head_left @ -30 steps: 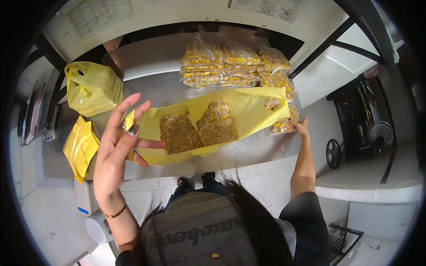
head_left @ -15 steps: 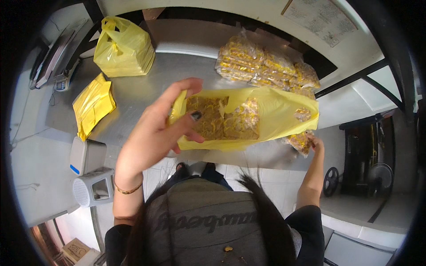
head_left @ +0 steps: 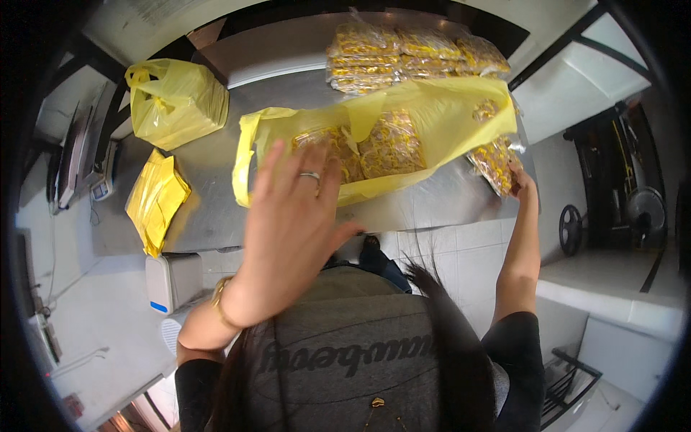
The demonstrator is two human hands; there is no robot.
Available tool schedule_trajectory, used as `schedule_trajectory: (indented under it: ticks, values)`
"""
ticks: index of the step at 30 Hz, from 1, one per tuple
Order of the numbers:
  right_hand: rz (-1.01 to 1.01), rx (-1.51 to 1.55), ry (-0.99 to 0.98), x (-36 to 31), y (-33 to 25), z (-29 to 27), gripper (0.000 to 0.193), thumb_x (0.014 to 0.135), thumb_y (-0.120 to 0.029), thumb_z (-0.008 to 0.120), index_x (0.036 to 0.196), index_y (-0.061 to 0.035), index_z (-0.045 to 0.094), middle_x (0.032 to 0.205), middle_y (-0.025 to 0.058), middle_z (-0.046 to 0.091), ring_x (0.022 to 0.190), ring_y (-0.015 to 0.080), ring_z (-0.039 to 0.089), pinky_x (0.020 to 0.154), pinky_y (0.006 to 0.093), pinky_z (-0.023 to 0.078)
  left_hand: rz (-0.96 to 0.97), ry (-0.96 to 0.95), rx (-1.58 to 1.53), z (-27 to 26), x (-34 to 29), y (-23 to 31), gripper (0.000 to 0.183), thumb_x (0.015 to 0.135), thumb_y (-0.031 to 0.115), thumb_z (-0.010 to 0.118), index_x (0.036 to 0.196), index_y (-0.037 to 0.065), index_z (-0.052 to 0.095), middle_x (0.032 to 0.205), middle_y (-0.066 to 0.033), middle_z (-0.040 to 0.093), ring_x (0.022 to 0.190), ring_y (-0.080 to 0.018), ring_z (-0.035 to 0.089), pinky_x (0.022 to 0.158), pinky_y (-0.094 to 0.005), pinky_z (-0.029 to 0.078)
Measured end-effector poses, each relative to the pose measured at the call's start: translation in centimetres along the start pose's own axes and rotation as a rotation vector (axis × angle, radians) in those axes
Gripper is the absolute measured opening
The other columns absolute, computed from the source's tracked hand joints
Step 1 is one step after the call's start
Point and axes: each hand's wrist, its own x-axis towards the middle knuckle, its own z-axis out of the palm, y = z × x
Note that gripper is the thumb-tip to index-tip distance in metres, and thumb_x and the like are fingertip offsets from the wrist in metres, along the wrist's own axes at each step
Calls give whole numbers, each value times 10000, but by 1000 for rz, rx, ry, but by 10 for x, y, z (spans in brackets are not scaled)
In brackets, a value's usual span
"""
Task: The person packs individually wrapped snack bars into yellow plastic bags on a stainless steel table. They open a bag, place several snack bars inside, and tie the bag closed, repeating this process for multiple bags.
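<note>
Left hand [head_left: 291, 209] raised open, fingers spread, before the mouth of the yellow plastic carrier bag [head_left: 439, 119] lying on the steel table [head_left: 209, 209]; right hand [head_left: 520, 181] pinches a clear snack packet [head_left: 493, 160] at the bag's far end, best steadied while filling.

Thin glossy yellow plastic bag [head_left: 432, 115], clear crinkly plastic snack packets [head_left: 403, 54], on a smooth brushed-metal surface [head_left: 216, 209]

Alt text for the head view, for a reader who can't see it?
A person's open left hand hovers by a yellow plastic bag of packed snacks on a steel table, while the right hand touches a snack packet at the bag's far end.
</note>
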Motion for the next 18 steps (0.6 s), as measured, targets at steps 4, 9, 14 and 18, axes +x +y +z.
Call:
schedule_trajectory:
  ticks: [4, 9, 14, 18]
  values:
    - [-53, 178, -27, -49, 0, 47, 320, 811, -177, 688, 1079, -38, 583, 1019, 83, 666, 862, 232, 668, 748, 402, 560, 230, -348, 105, 58, -14, 7, 197, 753, 154, 593, 909, 54, 660, 981, -87, 602, 971, -220, 565, 873, -345, 422]
    - [-43, 265, -25, -51, 15, 37, 289, 797, -168, 700, 1048, -62, 603, 982, 72, 673, 850, 205, 666, 760, 373, 557, 470, -483, -234, 50, -21, 11, 105, 739, 100, 567, 758, 88, 670, 884, -65, 583, 839, -203, 587, 791, -303, 439]
    - [-91, 280, -48, -49, 20, 37, 321, 814, -151, 681, 1096, -39, 576, 1036, 94, 650, 932, 227, 645, 798, 387, 547, 359, -569, -299, 51, -26, 18, 136, 790, 110, 551, 805, 36, 664, 906, -100, 585, 842, -244, 614, 757, -363, 477]
    - [-224, 299, 13, -25, 37, 34, 373, 838, -146, 662, 1166, -11, 549, 1114, 120, 620, 967, 242, 633, 815, 399, 543, 174, -724, -611, 55, -8, 10, 99, 823, 54, 528, 828, -5, 607, 975, -142, 581, 823, -325, 610, 716, -419, 497]
